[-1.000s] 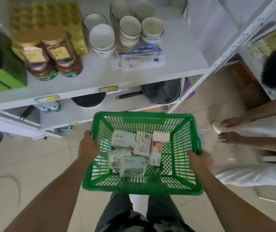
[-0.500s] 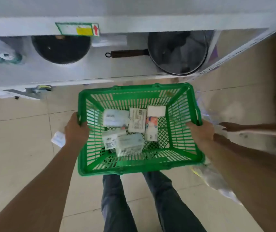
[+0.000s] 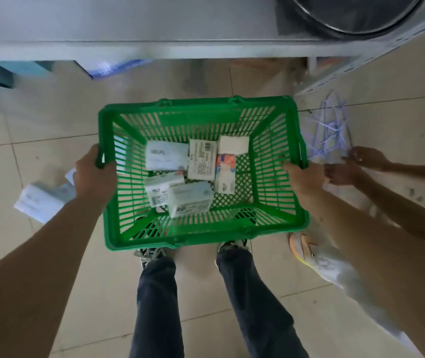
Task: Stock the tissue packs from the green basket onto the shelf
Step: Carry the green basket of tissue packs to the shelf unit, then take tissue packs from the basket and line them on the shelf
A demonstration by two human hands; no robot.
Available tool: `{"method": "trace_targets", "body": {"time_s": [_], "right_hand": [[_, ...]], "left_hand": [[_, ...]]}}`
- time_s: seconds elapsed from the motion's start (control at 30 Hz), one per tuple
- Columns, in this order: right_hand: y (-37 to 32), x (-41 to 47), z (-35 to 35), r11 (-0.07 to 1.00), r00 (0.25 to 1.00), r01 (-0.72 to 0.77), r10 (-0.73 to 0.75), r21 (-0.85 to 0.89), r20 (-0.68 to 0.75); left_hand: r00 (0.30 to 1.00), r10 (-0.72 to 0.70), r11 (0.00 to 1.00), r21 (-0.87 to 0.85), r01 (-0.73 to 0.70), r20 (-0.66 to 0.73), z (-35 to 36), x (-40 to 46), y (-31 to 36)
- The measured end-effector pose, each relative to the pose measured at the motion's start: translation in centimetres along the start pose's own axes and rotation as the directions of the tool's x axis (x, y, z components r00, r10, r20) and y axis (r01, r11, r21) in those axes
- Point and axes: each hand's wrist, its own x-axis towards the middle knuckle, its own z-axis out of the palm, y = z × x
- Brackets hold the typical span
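Note:
I hold a green plastic basket [image 3: 234,235] low over the tiled floor, above my feet. My left hand [image 3: 94,177] grips its left rim and my right hand [image 3: 303,178] grips its right rim. Inside lie several tissue packs [image 3: 190,198], mostly white, one with an orange and blue print [image 3: 225,167]. The grey shelf [image 3: 141,49] runs across the top of the view, just beyond the basket.
A dark pan [image 3: 353,15] sits on the shelf at the top right. A white pack [image 3: 39,201] lies on the floor at my left. Another person's hands [image 3: 353,166] handle a bundle of white hangers [image 3: 329,135] at the right. Blue boxes [image 3: 110,67] sit under the shelf.
The view has tilted down from the upper shelves to the floor, and the basket has come down with it. Both hands keep the same hold on its rims.

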Motion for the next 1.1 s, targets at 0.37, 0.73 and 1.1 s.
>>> {"method": "trace_targets", "body": {"time_s": [0.37,0.73,1.1], "right_hand": [[1.5,4.4,10.0,0.998,0.998,0.065,-0.066,0.009,0.02],[0.9,1.1,12.0,0.994,0.957,0.109,-0.112,-0.027,-0.268],[-3.2,-9.2,21.4,0.662,0.51,0.733,-0.383,-0.156,0.77]], "left_hand": [[0.998,-0.047,0.993,-0.107,0.041,-0.048,4.7,6.0,-4.8],[0.957,0.139,0.988,-0.026,-0.151,-0.253,6.7,5.1,-5.7],[0.772,0.359,0.582,0.52,-0.625,0.526,11.3,2.5,-6.4]]}}
